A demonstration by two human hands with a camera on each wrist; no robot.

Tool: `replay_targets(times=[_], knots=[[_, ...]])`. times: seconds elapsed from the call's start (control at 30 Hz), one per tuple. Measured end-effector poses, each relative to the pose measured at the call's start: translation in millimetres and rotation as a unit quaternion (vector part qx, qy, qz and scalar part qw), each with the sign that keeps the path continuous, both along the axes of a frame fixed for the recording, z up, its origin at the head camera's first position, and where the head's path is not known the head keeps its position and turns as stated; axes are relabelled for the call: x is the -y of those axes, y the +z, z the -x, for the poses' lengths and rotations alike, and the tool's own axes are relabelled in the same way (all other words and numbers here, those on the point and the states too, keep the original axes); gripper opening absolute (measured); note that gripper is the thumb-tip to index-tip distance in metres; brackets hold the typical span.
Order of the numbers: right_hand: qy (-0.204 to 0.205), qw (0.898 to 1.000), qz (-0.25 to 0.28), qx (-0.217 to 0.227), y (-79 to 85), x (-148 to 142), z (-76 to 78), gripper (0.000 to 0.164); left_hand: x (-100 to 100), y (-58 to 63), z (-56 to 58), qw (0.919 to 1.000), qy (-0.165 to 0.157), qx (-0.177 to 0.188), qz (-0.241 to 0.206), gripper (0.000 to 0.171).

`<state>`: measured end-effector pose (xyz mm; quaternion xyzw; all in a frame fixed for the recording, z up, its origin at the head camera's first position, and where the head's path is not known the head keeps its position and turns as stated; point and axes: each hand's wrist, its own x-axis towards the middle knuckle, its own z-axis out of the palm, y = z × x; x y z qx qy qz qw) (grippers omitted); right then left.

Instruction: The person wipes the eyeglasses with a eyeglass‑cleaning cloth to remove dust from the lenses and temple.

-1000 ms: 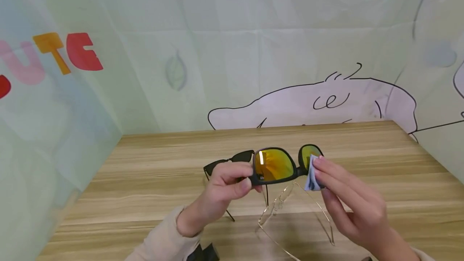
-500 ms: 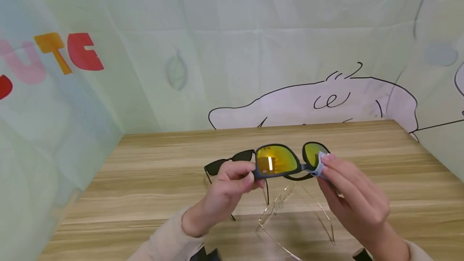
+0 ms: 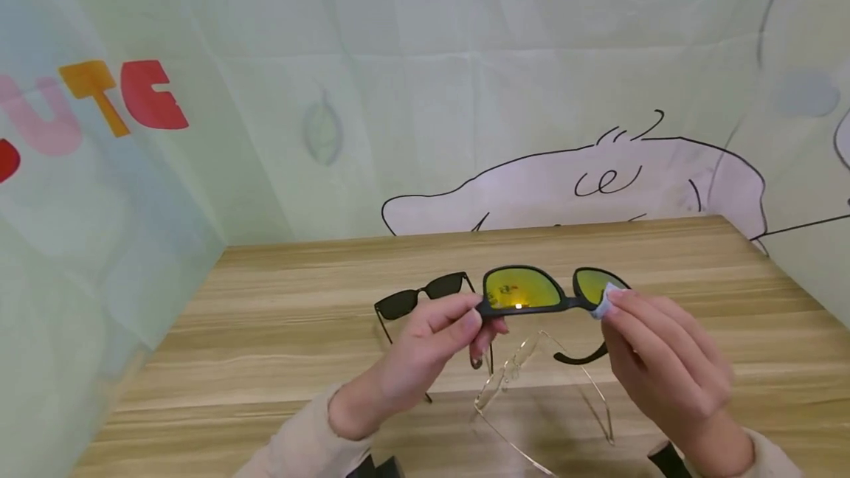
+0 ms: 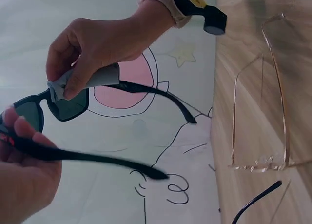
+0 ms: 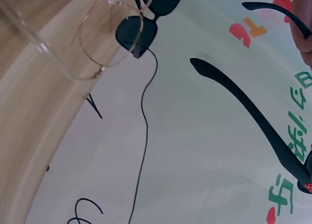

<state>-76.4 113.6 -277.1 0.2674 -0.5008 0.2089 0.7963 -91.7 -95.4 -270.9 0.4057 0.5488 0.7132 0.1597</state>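
Observation:
Black-framed sunglasses with yellow-orange mirrored lenses are held up above the table. At one end of their frame, my left hand pinches between thumb and fingers. My right hand pinches a small pale blue-grey cloth over the inner lower edge of the other lens, by the nose bridge. The left wrist view shows the cloth folded between thumb and fingers, with both temples unfolded. In the right wrist view one black temple stretches out; the right hand itself is out of that view.
Dark-lensed sunglasses lie on the wooden table behind my left hand. Thin gold-rimmed glasses stand below the held pair, temples spread toward me. A printed cloth backdrop rises behind the table.
Both hands have shifted slightly right with the sunglasses. The frame has tilted, its lens reflections have changed, and a temple now shows below it. Less of the cloth is visible.

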Motion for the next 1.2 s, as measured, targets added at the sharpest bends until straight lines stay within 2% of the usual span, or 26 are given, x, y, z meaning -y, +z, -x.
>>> replay_targets(times=[0.2,0.27,0.37,0.43,0.5,0.53,0.6,0.63,0.7,0.73,0.8,0.83,0.93,1.0,1.03,1.1,1.2], knots=[[0.027,0.999,0.015,0.038,3.4,-5,-3.1,0.014,1,7.0,1.1,0.9971,0.013,-0.065,0.039,0.045],[0.032,0.997,0.002,0.063,6.4,-6,-6.9,0.017,2,7.8,2.0,0.9944,0.041,-0.083,0.051,0.039],[0.048,0.993,-0.021,0.110,10.3,-8,-11.9,0.019,5,7.8,3.3,0.9862,0.120,-0.093,0.065,0.029],[0.069,0.986,-0.040,0.143,11.4,-10,-14.6,0.019,7,6.9,4.0,0.9763,0.174,-0.119,0.047,0.022],[0.089,0.978,-0.060,0.177,11.9,-10,-16.5,0.020,9,6.1,5.2,0.9647,0.207,-0.163,0.000,0.020],[0.100,0.972,-0.071,0.198,11.6,-11,-17.8,0.020,10,6.0,6.4,0.9564,0.211,-0.200,-0.028,0.021],[0.117,0.957,-0.093,0.249,9.7,-13,-19.9,0.024,10,7.2,8.3,0.9306,0.201,-0.296,-0.077,0.021],[0.120,0.946,-0.102,0.284,8.6,-14,-21.3,0.026,9,8.5,9.4,0.9141,0.185,-0.348,-0.095,0.021],[0.137,0.916,-0.115,0.358,5.3,-17,-23.9,0.030,8,11.7,10.7,0.8814,0.150,-0.433,-0.113,0.023],[0.151,0.898,-0.119,0.395,3.4,-19,-25.3,0.023,7,13.2,10.8,0.8662,0.131,-0.468,-0.114,0.024],[0.166,0.862,-0.117,0.465,0.6,-21,-27.3,0.010,7,16.3,10.1,0.8410,0.098,-0.521,-0.108,0.027],[0.176,0.843,-0.115,0.495,-0.1,-22,-28.0,0.012,6,17.5,9.8,0.8319,0.082,-0.539,-0.102,0.029],[0.190,0.788,-0.106,0.576,-0.8,-22,-29.7,0.036,5,19.8,9.0,0.8091,0.042,-0.581,-0.080,0.033],[0.193,0.754,-0.103,0.620,0.3,-23,-29.4,0.032,4,20.1,9.7,0.7980,0.022,-0.599,-0.063,0.029],[0.198,0.738,-0.104,0.637,0.8,-23,-28.9,0.030,4,19.8,10.4,0.7964,0.009,-0.602,-0.055,0.027],[0.206,0.710,-0.109,0.665,1.5,-24,-27.3,0.023,4,18.5,12.0,0.7948,-0.010,-0.606,-0.039,0.024],[0.226,0.656,-0.114,0.711,2.4,-27,-23.0,0.015,4,17.5,13.1,0.7987,-0.027,-0.601,-0.024,0.029]])
